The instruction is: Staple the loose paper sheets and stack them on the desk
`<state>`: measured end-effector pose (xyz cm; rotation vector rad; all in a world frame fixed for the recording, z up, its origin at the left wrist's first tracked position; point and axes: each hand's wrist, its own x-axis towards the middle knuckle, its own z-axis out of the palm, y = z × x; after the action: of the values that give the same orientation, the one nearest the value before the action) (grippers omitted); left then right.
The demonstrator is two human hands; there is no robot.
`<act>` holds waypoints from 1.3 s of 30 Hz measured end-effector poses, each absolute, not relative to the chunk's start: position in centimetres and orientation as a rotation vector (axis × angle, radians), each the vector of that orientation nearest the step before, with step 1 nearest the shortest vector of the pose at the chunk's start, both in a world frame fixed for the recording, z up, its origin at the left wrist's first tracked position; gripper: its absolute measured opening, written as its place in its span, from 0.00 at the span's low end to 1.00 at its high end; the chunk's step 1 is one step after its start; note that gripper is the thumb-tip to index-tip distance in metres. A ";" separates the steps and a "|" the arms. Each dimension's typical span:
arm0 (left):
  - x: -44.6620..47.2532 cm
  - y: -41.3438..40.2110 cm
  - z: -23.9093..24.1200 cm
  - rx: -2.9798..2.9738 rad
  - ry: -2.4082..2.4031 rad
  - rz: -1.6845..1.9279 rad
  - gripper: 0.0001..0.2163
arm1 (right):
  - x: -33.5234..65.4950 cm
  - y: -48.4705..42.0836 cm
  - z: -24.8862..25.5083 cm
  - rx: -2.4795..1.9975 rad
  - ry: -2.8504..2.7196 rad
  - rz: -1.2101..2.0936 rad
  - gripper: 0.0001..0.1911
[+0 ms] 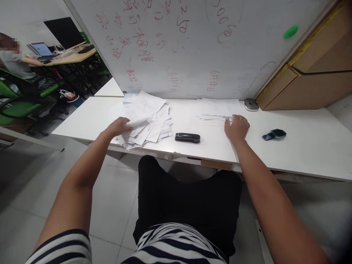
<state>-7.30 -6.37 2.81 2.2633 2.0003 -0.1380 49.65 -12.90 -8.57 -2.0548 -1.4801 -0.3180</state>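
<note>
My left hand (118, 126) is closed on a curled white sheet (136, 122) at the near edge of a loose heap of papers (147, 115) on the white table (302, 150). My right hand (236, 127) lies flat, fingers spread, on the near corner of a neater stack of papers (218, 110) further right. A black stapler (187, 138) lies on the table between my two hands, touched by neither.
A whiteboard (192, 47) with red writing leans behind the table. A grey mouse (250, 104) and a dark blue watch (275, 134) lie to the right. Cardboard boxes (316, 80) stand at the back right. A person sits at a desk with a laptop (41, 49) far left.
</note>
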 end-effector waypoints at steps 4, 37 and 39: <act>-6.8 -6.5 2.9 2.241 1.960 -0.218 0.35 | 49.5 -13.1 -8.5 -2.057 -1.481 -0.328 0.22; -0.2 -15.1 8.8 1.902 1.884 1.924 0.13 | 49.2 -13.2 -7.4 -2.011 -1.366 -0.271 0.23; 0.4 -16.3 9.4 1.735 1.601 2.159 0.13 | 48.3 -14.0 -6.3 -1.902 -1.391 -0.255 0.24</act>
<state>0.39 -16.25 9.42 1.7351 1.6007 2.1595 48.27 -14.00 -6.28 -1.9017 -1.3906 -0.2554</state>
